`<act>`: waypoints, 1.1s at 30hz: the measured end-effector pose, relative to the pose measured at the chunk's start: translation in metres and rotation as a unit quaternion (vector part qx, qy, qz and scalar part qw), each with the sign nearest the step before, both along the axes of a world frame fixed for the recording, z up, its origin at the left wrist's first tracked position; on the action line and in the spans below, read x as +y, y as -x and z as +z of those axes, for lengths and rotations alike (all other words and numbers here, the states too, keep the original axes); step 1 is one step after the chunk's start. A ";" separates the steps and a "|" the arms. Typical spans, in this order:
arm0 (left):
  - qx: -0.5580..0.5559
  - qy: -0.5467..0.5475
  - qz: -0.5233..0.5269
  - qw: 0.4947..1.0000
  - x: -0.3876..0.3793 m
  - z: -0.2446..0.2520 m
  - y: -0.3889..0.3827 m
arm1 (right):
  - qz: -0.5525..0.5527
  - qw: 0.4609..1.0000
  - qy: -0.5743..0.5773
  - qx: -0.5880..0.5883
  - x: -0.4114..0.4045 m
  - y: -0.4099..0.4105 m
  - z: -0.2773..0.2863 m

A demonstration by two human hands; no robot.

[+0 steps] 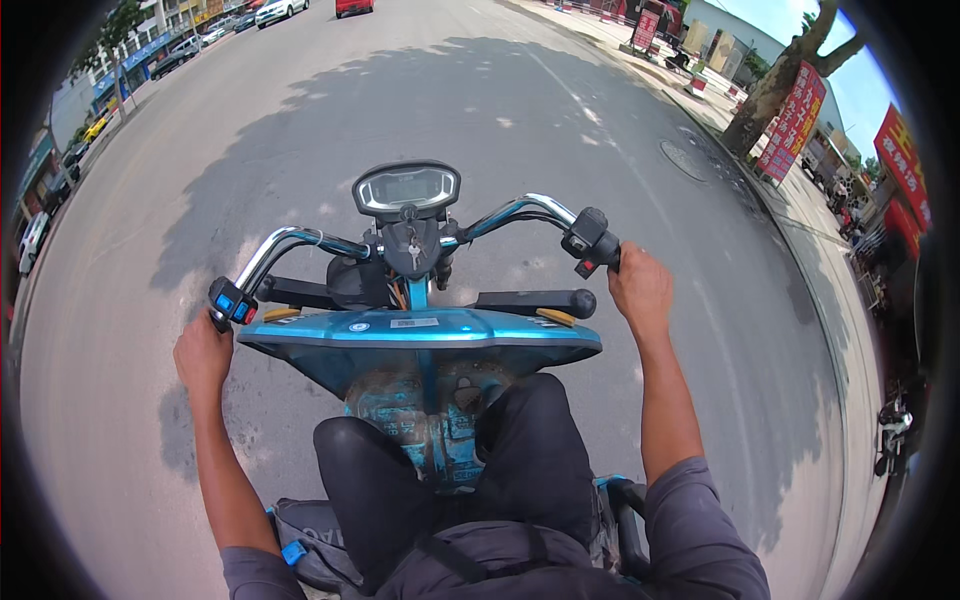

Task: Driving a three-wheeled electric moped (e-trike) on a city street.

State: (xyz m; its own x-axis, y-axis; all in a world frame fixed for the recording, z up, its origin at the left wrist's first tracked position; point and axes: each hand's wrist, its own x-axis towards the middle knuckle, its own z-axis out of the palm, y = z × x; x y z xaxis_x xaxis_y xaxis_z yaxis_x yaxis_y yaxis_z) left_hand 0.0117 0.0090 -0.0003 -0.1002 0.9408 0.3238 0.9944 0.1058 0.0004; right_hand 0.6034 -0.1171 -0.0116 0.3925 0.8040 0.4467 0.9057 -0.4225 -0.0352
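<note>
My left hand (204, 352) is closed around the left handlebar grip, below a switch block (233, 301) with blue and red buttons. On the other side, my right hand (641, 289) wraps the right handlebar grip (613, 253), beside a black switch housing (589, 236). Chrome handlebars (536, 202) curve in to a dash display (407, 189). Under the display, keys (414, 251) hang at the ignition. A blue front shield (420, 327) spans the space ahead of my knees, and a worn blue footboard (401, 420) shows between my legs.
Asphalt road (480, 97) in tree shade surrounds the vehicle. A red vehicle (354, 7) and a white car (281, 10) are far ahead. Along the right run a kerb (780, 232), a tree trunk (765, 97) and red signs (795, 124). Parked cars (176, 60) line the left.
</note>
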 end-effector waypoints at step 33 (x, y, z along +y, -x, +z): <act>-0.019 -0.037 -0.016 0.999 0.000 0.006 -0.006 | -0.014 1.000 -0.015 -0.024 0.003 -0.006 -0.012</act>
